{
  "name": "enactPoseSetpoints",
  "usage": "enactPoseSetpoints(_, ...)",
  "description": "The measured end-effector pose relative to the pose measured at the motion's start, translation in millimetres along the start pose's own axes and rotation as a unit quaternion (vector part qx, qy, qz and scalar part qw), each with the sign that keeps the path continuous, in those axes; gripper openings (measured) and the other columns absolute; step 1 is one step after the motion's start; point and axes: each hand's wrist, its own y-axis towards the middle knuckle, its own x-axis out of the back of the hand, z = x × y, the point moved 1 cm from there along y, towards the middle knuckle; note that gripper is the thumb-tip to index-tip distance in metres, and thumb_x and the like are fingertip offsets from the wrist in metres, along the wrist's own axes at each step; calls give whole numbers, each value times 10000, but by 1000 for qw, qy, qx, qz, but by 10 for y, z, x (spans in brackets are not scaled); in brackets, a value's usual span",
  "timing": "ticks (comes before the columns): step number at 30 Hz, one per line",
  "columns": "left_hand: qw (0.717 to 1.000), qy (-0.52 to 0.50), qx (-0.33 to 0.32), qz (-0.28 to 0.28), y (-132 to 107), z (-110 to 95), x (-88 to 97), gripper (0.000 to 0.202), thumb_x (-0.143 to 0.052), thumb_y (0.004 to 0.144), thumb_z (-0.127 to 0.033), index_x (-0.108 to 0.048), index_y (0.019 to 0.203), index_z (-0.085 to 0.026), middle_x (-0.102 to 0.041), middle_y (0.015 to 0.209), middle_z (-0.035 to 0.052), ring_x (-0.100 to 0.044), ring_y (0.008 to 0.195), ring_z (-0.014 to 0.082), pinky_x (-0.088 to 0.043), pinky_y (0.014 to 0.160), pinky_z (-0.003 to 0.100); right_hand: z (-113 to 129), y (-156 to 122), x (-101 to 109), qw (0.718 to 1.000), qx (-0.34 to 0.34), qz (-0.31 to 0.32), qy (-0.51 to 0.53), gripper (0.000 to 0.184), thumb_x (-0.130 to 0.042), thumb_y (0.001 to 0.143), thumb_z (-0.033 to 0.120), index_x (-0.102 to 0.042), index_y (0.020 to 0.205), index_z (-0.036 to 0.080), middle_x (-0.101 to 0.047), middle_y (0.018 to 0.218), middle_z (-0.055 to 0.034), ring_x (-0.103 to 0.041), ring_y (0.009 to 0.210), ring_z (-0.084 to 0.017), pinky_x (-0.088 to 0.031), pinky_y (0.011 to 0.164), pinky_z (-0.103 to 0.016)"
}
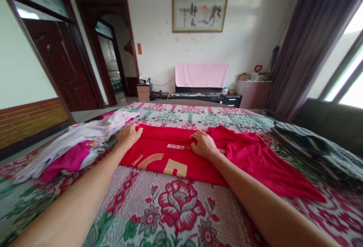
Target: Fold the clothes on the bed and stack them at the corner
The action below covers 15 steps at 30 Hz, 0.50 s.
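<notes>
A red T-shirt (pixel 153 145) with gold and white print lies across the flowered bedspread (pixel 181 209), its left part folded into a long band. At the far left corner of that band, my left hand (pixel 129 135) is closed on the cloth. My right hand (pixel 204 145) has its fingers curled onto the far edge, near the middle of the shirt. To the right of it, the rest of the shirt spreads out loose and wrinkled, one corner pointing toward the lower right. My fingertips are partly hidden by the hands themselves.
Left of the shirt lies a heap of clothes with a pale garment (pixel 93 131) and a magenta one (pixel 68 160). A dark striped cloth (pixel 312 152) lies on the right. Beyond the bed stands a low black cabinet (pixel 195 98) under a pink cloth (pixel 201 75).
</notes>
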Motion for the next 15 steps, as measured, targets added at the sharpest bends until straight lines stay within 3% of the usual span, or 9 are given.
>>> enactPoseSetpoints(4,1000,-14,-10,15,48,106,-1,374,-471,819,-321,-669,1121,-223,-710,1064,111,-640,992,271,-472,805,347,-30,7,22,1000,3,9,-18,275,-531,709,143,-704,913,205,-642,926,-70,-574,872,-190,-412,748,-259)
enactPoseSetpoints(9,993,-109,45,28,150,253,44,361,-572,726,-272,-699,1062,-237,-740,966,45,-659,919,233,-486,756,296,-53,19,53,999,0,26,-41,262,-492,772,150,-713,900,210,-637,933,-75,-573,883,-194,-404,758,-270)
enactPoseSetpoints(15,945,-303,105,57,113,233,65,416,-625,670,-224,-690,1078,-181,-718,741,20,-643,633,155,-474,569,237,-79,26,54,998,-17,41,-43,272,-464,823,162,-708,932,212,-640,924,-70,-582,861,-180,-399,741,-257)
